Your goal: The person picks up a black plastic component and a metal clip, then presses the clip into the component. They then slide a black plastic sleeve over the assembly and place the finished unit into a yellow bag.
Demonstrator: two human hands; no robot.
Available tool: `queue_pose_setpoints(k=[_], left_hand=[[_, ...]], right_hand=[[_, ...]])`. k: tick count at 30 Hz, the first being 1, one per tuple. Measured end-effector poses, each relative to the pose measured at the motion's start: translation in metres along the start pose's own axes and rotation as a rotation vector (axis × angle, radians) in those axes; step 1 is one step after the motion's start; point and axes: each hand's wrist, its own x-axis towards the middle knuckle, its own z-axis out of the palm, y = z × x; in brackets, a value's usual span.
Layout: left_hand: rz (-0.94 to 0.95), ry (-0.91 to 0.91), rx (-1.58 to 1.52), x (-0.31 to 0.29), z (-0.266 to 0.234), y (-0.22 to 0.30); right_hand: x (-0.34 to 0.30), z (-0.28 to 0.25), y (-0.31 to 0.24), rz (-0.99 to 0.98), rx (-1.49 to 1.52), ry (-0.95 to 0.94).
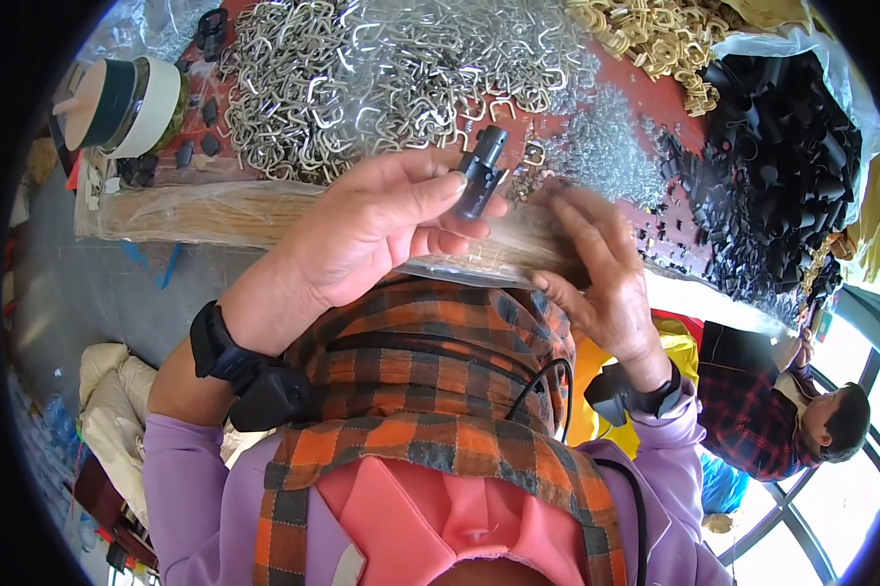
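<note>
Head view: two hands over a workbench of small parts, the left pinching a black plastic piece

Head view: the left hand (367,230) grips a black clip (481,172) between thumb and fingers, raised just above the front edge of the red table (645,93). The right hand (596,269) is beside it, fingers loosely curled near the clip's lower end; whether it holds anything I cannot tell. Behind the clip lies a big heap of silver wire hooks (381,73), with brass hooks (654,34) farther right and a bag of black parts (781,166) at the right edge. Tape rolls (132,103) sit at the table's left. Another person (791,410) in a plaid shirt is at lower right
</note>
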Motion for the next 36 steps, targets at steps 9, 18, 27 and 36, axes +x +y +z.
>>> queue_pose_setpoints(k=[9, 18, 27, 36], left_hand=[[0.024, -0.001, -0.015, 0.000, -0.001, -0.002], [0.060, -0.012, 0.037, 0.002, -0.002, -0.005], [0.124, 0.017, 0.059, 0.002, 0.000, -0.008], [0.148, 0.040, 0.071, 0.001, -0.004, -0.009]], right_hand=[[0.015, 0.000, 0.002, -0.108, 0.061, -0.110], [0.024, 0.010, -0.001, -0.113, -0.163, -0.023], [0.027, 0.010, 0.010, -0.087, -0.348, 0.191], [0.032, 0.020, 0.006, -0.067, -0.388, 0.182]])
